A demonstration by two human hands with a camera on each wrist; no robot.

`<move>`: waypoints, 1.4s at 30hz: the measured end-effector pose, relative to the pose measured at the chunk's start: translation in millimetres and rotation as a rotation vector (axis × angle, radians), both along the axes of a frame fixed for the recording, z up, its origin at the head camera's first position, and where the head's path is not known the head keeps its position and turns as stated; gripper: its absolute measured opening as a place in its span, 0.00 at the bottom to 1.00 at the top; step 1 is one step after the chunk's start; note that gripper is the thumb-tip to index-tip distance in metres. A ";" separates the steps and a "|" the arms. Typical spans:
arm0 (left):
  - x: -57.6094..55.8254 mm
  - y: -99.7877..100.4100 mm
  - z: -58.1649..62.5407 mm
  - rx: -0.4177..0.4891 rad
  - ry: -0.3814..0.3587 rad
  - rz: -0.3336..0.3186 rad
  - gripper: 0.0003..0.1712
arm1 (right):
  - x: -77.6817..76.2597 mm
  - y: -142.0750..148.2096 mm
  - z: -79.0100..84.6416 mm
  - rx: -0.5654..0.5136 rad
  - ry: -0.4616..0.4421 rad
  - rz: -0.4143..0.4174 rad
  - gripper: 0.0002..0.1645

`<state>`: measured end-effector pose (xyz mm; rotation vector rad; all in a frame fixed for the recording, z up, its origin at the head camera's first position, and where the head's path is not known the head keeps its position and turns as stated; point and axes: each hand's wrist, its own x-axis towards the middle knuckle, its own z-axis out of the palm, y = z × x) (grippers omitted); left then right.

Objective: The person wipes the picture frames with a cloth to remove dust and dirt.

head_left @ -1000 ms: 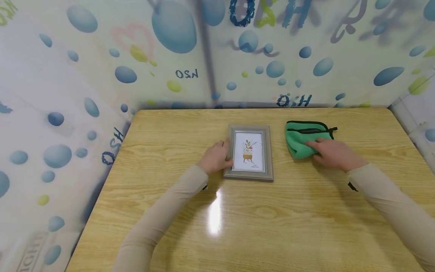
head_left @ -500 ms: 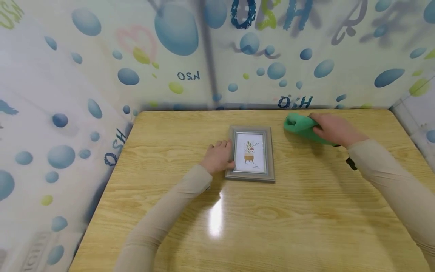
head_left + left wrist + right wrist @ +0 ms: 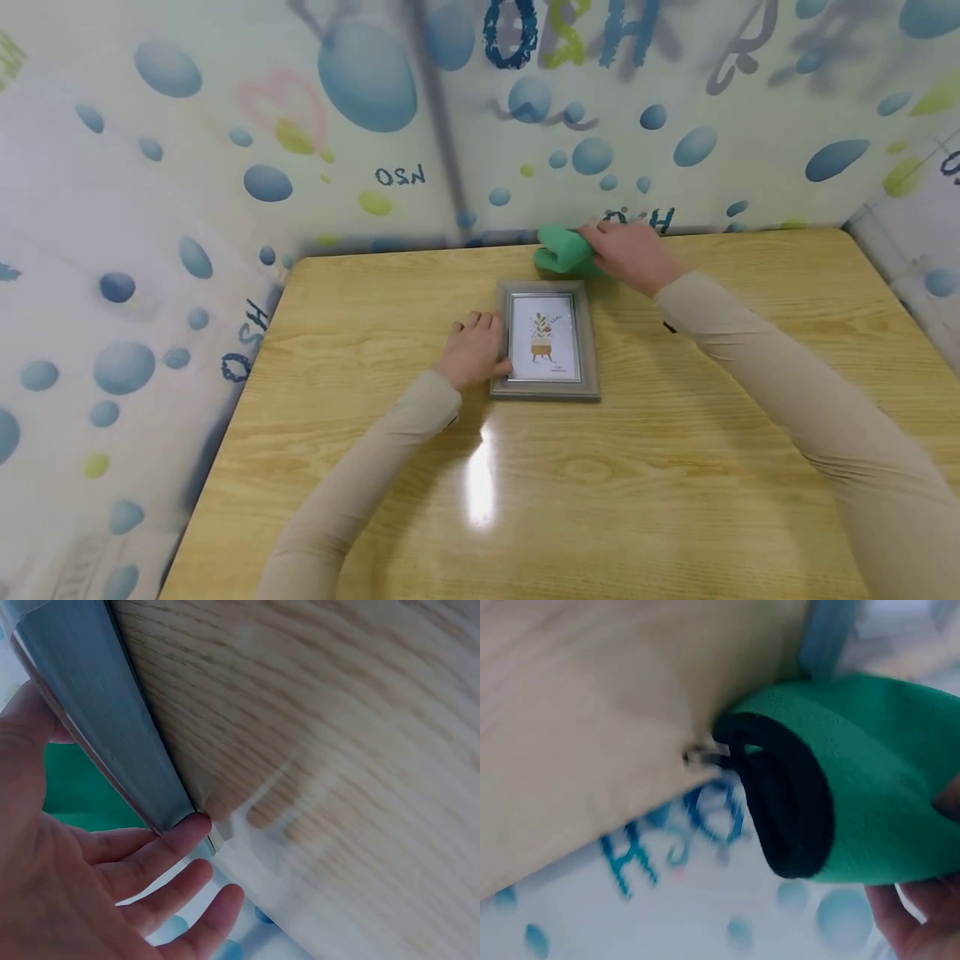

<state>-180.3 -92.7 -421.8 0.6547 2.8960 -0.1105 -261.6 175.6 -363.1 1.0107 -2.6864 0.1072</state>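
Note:
A grey picture frame (image 3: 590,354) lies flat on the wooden table, a potted-plant drawing under its pane. My left hand (image 3: 471,352) holds it by the left edge, thumb over the front. In the left wrist view, the index fingertip (image 3: 196,825) touches the frame's side (image 3: 112,712) near a corner, with the other fingers spread. My right hand (image 3: 633,254) grips a folded green cloth (image 3: 562,248) just beyond the frame's far edge. Black edging (image 3: 810,802) and a small loop (image 3: 705,756) show on the cloth in the right wrist view; most of that hand is out of sight there.
The glossy wooden table (image 3: 637,492) extends around the frame and reflects a bright light. Its far edge meets a wall (image 3: 480,117) printed with blue drops and letters, close behind the cloth.
My right hand has picked up and turned the green cloth, then carried it left from beside the picture frame to behind its far edge. My left hand stays at the frame's left edge.

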 end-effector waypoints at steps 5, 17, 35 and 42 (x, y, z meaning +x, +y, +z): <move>2.0 -1.9 -1.5 0.008 0.022 -0.016 0.44 | 7.6 -25.5 -25.9 0.125 -0.142 0.135 0.16; -1.0 -0.6 2.4 0.042 0.027 -0.074 0.45 | 6.8 -26.6 -37.0 0.120 -0.355 0.091 0.20; -0.9 -3.8 -3.9 0.096 0.010 -0.120 0.47 | -11.4 -53.1 -31.4 0.154 -0.467 0.143 0.17; -1.2 -5.2 -4.4 0.089 0.056 -0.178 0.46 | -13.6 -76.6 -28.5 0.141 -0.447 0.123 0.13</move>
